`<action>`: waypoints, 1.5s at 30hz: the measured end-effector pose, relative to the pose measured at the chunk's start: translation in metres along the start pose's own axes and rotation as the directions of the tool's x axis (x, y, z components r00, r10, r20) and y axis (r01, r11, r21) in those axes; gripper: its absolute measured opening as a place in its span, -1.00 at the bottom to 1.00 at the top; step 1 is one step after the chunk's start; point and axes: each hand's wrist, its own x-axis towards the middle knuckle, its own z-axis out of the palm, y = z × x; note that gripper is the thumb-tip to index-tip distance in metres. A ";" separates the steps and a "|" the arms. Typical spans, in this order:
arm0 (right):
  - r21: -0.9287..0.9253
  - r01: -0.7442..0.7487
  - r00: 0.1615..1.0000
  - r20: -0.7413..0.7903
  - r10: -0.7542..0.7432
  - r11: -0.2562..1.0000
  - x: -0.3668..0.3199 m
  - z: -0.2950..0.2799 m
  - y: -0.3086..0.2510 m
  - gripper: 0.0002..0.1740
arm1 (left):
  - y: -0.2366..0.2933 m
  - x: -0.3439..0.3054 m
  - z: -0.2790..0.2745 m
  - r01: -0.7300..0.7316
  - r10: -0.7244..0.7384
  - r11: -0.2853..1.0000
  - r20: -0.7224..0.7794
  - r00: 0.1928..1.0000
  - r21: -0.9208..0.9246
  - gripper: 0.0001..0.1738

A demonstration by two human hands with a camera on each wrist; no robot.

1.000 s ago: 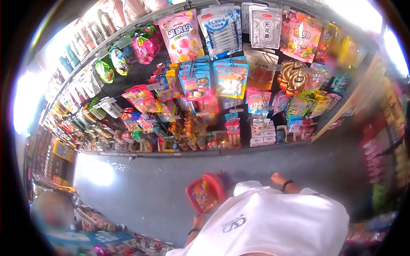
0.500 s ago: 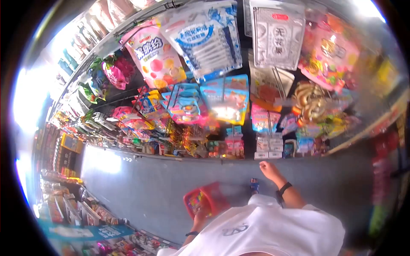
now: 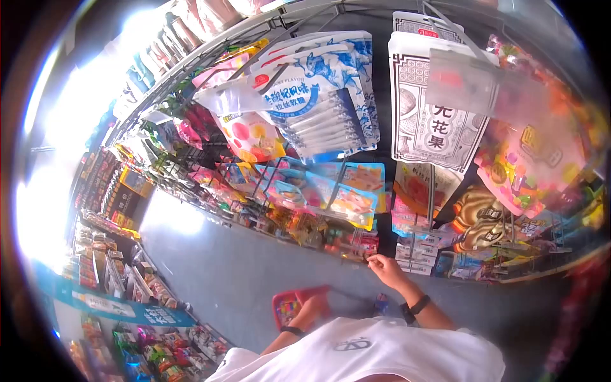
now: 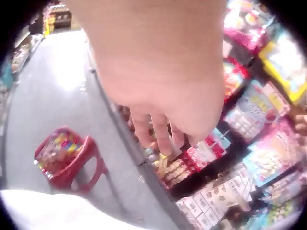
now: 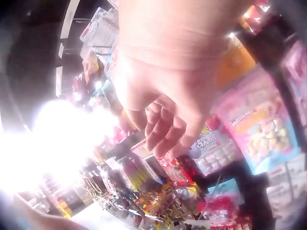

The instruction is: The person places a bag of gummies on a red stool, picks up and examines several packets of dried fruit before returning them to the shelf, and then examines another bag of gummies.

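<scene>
My left hand hangs low in front of my body and overlaps the red basket in the head view. Its fingers point loosely down, empty, in the left wrist view. The red basket, with colourful packets inside, stands on the floor apart from that hand, handle raised. Reaching toward the lower shelf, my right hand is held out with loosely curled fingers and nothing in them. Pink-and-blue candy bags hang beside it in the right wrist view.
Large hanging pouches, one blue and white and one white and black, fill the rack above. Small white boxes are stacked low on the shelf. A second display of bagged goods stands at lower left, across the grey floor.
The head view has come closer to the rack and turned. My right hand has risen forward toward the lower shelf. My left hand has moved forward, now overlapping the basket in view.
</scene>
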 end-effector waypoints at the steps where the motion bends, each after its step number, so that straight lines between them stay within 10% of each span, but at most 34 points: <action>1: 0.007 0.011 1.000 -0.018 -0.011 1.000 0.001 0.001 -0.002 -0.72 | -0.047 0.008 0.007 -0.122 0.112 0.948 0.050 0.992 0.293 -0.78; 7: 0.000 0.032 0.996 -0.078 -0.032 0.999 -0.007 0.001 -0.028 -0.75 | -0.030 0.028 -0.031 -0.015 0.001 0.991 0.101 0.995 0.135 -0.81; 14: -0.034 0.081 0.866 -0.492 -0.087 0.996 0.027 0.035 -0.033 -0.48 | 0.070 0.085 -0.096 -0.487 0.514 0.848 -0.101 0.852 0.211 -0.73; 23: -0.246 0.031 0.548 -0.807 -0.222 0.969 0.052 0.056 -0.136 -0.42 | 0.200 0.124 -0.169 -0.812 0.779 0.577 -0.239 0.580 -0.088 -0.50; 29: -0.555 0.076 0.420 -0.736 -0.532 0.828 0.026 0.047 -0.194 -0.63 | 0.249 0.097 -0.211 -0.899 0.852 0.434 -0.293 0.433 -0.067 -0.71; 35: -0.699 0.179 0.357 -0.610 -0.708 0.693 -0.008 0.008 -0.261 -0.86 | 0.268 0.076 -0.233 -0.888 0.856 0.452 -0.241 0.457 -0.080 -0.71; 40: -0.442 0.403 0.334 -0.744 -0.578 0.802 -0.024 -0.061 -0.291 -0.81 | 0.324 0.045 -0.231 -0.924 0.895 0.363 -0.230 0.381 -0.119 -0.76; 45: -0.130 0.469 0.482 -0.791 -0.377 0.873 -0.014 -0.141 -0.314 -0.53 | 0.403 0.035 -0.206 -0.905 0.902 0.350 -0.174 0.396 -0.243 -0.67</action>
